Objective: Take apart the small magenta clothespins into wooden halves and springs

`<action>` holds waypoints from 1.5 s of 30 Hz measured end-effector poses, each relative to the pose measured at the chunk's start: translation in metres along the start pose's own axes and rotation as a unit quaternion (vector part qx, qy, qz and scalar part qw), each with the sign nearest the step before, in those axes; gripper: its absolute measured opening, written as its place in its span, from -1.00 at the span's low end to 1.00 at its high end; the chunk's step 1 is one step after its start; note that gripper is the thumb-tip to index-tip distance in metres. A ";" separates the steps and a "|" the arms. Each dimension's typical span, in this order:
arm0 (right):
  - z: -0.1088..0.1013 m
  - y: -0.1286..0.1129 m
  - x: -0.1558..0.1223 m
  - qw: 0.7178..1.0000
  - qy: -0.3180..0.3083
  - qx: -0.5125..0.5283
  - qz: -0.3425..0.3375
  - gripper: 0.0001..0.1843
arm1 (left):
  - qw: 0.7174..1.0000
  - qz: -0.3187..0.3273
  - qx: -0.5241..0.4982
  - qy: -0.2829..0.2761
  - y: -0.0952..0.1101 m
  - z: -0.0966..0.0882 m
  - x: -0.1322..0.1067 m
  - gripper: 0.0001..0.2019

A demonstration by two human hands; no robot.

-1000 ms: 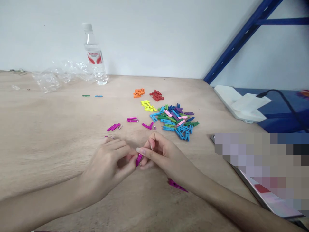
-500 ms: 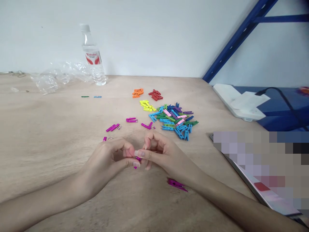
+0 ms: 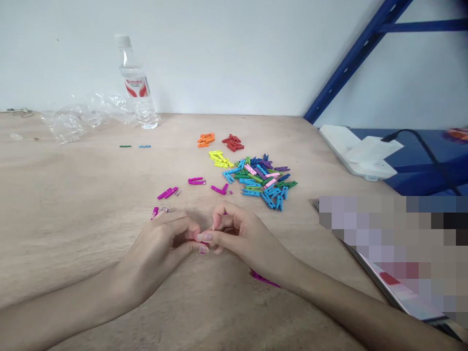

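Both hands are in close at the middle of the table, the left hand (image 3: 155, 248) and the right hand (image 3: 244, 239) curled toward each other, fingertips pressed together, with long, glossy nails almost meeting. Pinched between them is a magenta peg (image 3: 203, 250), nearly all hidden: just a thin sliver of painted wood shows under the left thumb, too little to tell how it's turned.

At 11 o'clock, right by the left knuckles, lies a magenta half-peg (image 3: 155, 212) with a small coiled wire spring (image 3: 164, 209) touching its end. Farther out that way are two flat magenta slats (image 3: 168, 193); near 12 o'clock, a magenta pair (image 3: 196, 181), then an L-shaped pair (image 3: 219, 189). At 5 o'clock, a magenta clump (image 3: 261, 278) is tucked partly under the right wrist.

Up at 1 o'clock, a loose heap of pegs (image 3: 256, 178) — blue, green, pink, purple, all slim painted wood — sits on the pale, grainy plywood table (image 3: 91, 195). Just beyond are small piles of yellow (image 3: 219, 158), red (image 3: 233, 142) and orange (image 3: 205, 140) pegs. Way back at 11 o'clock stands a ribbed plastic bottle (image 3: 136, 83) beside crumpled clear wrap (image 3: 73, 119) — shiny, creased stuff.
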State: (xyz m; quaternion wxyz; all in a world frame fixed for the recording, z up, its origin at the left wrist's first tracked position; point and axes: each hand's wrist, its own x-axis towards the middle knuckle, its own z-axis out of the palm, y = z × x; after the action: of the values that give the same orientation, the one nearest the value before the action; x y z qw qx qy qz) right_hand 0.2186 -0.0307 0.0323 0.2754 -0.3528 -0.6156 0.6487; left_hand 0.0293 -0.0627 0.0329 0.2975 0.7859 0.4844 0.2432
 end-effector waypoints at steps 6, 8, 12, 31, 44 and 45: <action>0.003 -0.001 -0.003 0.994 0.041 -0.102 -0.019 -0.78 | 0.999 0.017 0.048 0.014 0.001 0.001 0.000 -0.89; 0.005 0.000 -0.004 0.989 0.058 -0.139 -0.013 -0.77 | 0.999 0.009 0.049 0.015 0.001 0.002 0.000 -0.88; 0.006 0.004 -0.005 0.980 0.087 -0.179 -0.007 -0.81 | 0.998 0.013 0.055 0.016 0.001 0.003 0.000 -0.87; 0.002 0.000 0.001 0.983 -0.001 -0.173 -0.066 -0.89 | 0.987 -0.057 -0.145 0.051 0.005 -0.003 0.003 -0.86; -0.014 -0.009 0.003 0.972 -0.033 -0.230 -0.035 -0.76 | 0.997 -0.012 -0.067 0.023 0.005 -0.008 0.007 -0.82; -0.015 -0.010 0.003 0.973 -0.031 -0.228 -0.031 -0.75 | 0.997 -0.014 -0.069 0.021 0.005 -0.008 0.007 -0.81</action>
State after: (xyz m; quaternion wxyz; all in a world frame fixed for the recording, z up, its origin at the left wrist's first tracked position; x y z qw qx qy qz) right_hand 0.2279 -0.0189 0.0416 0.1888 -0.3667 -0.7662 0.4927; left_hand 0.0301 -0.0559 0.0434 0.3436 0.7513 0.4840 0.2884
